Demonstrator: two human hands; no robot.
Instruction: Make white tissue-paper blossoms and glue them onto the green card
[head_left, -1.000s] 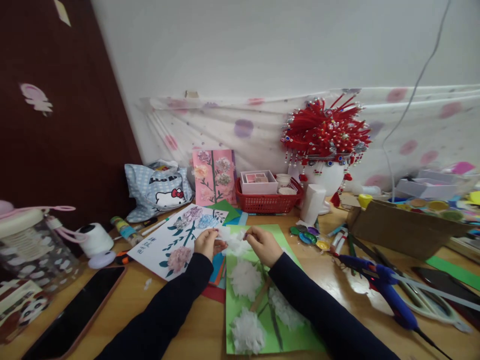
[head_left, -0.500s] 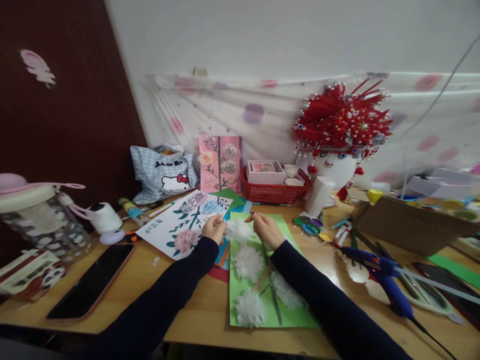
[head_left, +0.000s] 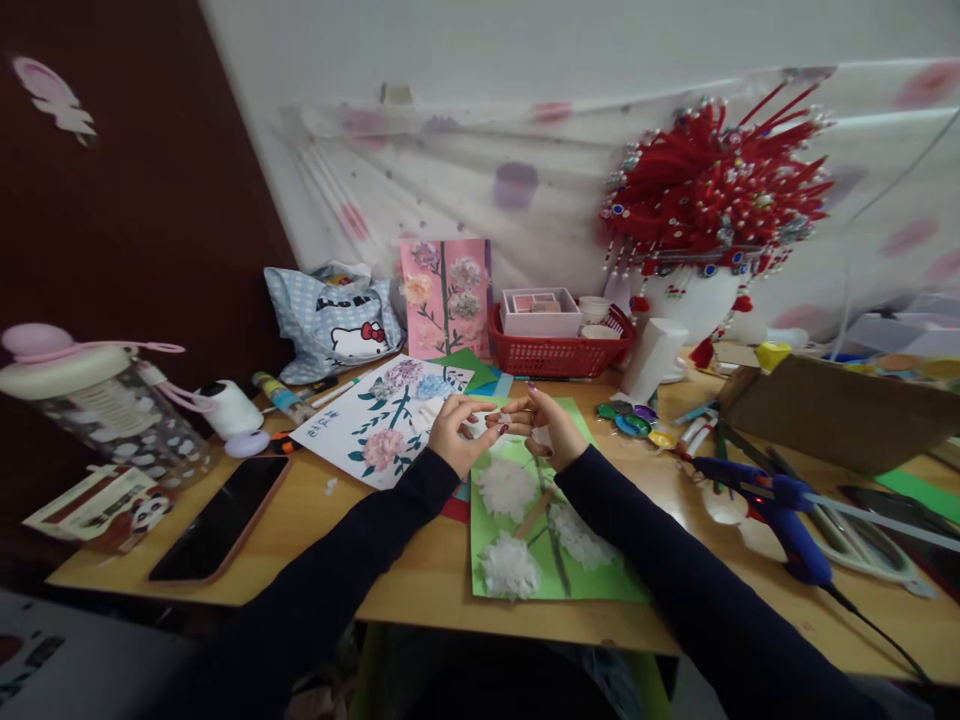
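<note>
My left hand (head_left: pixel 459 436) and my right hand (head_left: pixel 556 432) meet above the top of a light green sheet (head_left: pixel 491 582). Their curled fingertips pinch a small white piece (head_left: pixel 505 421), probably tissue paper, mostly covered by the fingers. Fluffy white tissue flowers lie on the sheet: one below my hands (head_left: pixel 508 488), one at the lower left (head_left: pixel 510 566) and one beside my right sleeve (head_left: pixel 581 534). A dark painted stem (head_left: pixel 559 560) runs between them. Left of my hands is a white sheet (head_left: pixel 319 440) with painted leaves and pink, purple and blue flowers.
A blue glue gun (head_left: pixel 787 510) with a lit red light lies at right, near paint pots (head_left: pixel 634 420) and a cardboard box (head_left: pixel 832 415). Behind stand a red basket (head_left: pixel 559 355) and a pink flower picture (head_left: pixel 450 300). At left are a phone (head_left: pixel 221 520) and a bottle (head_left: pixel 97 410).
My hands have come together; before, they were apart near a white tissue flower at the sheet's top. The view has shifted, showing more of the table's front edge.
</note>
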